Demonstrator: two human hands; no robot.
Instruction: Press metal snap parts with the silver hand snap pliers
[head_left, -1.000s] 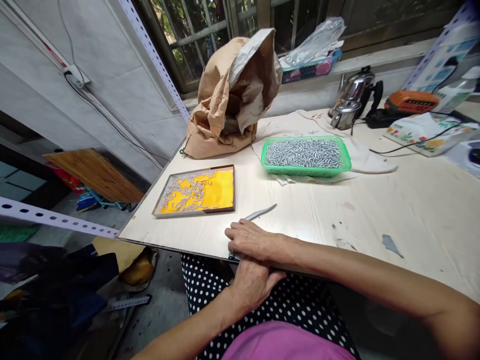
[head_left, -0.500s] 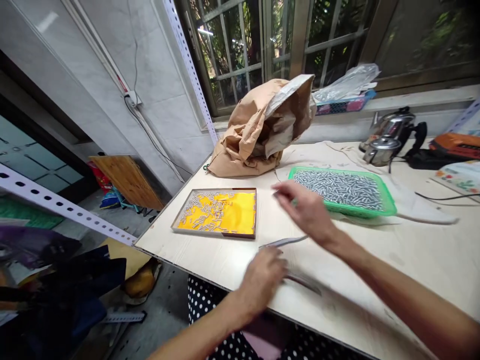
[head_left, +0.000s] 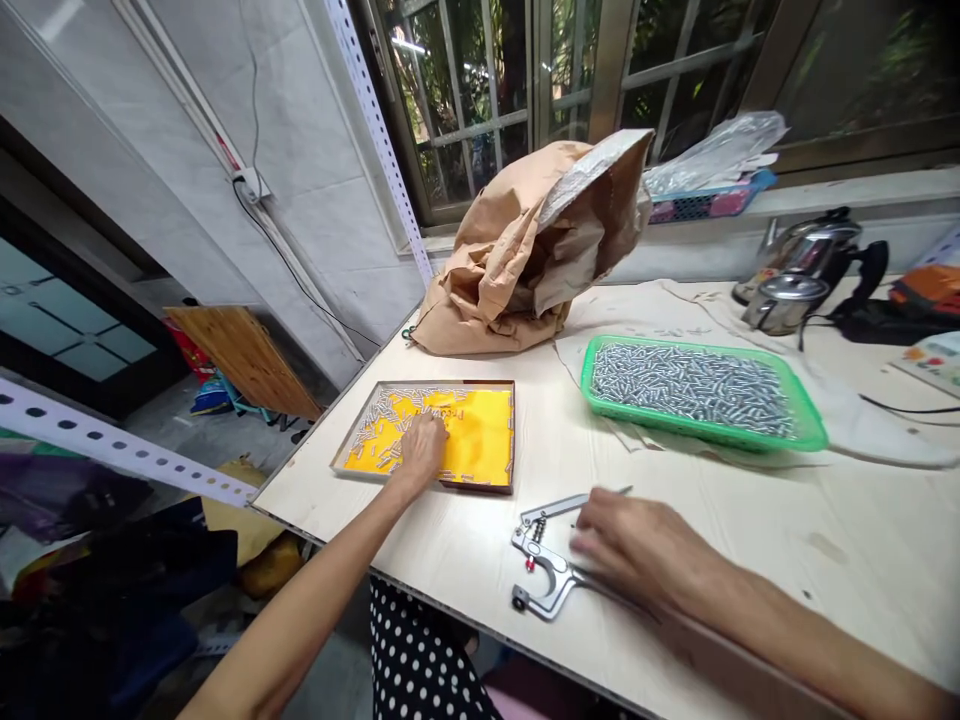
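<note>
My left hand is over a shallow tray with a yellow bottom, its fingers drawn together and pointing down among small silvery metal pieces. Whatever may be between those fingertips is hidden. To the right, a pair of hand press pliers with a C-shaped jaw, a spring and a red tip lies near the table's front edge. Over its handles is my right hand, with fingers blurred by motion, so its grip cannot be made out.
A green plastic basket full of similar metal pieces stands on the right of the table. Behind are a crumpled brown paper sack, a metal kettle and a small metal pot. A perforated metal post rises at the back left.
My left hand has gone from the pliers up and left into the tray. My right hand has come down from between tray and basket to the pliers' handles. The view has shifted slightly.
</note>
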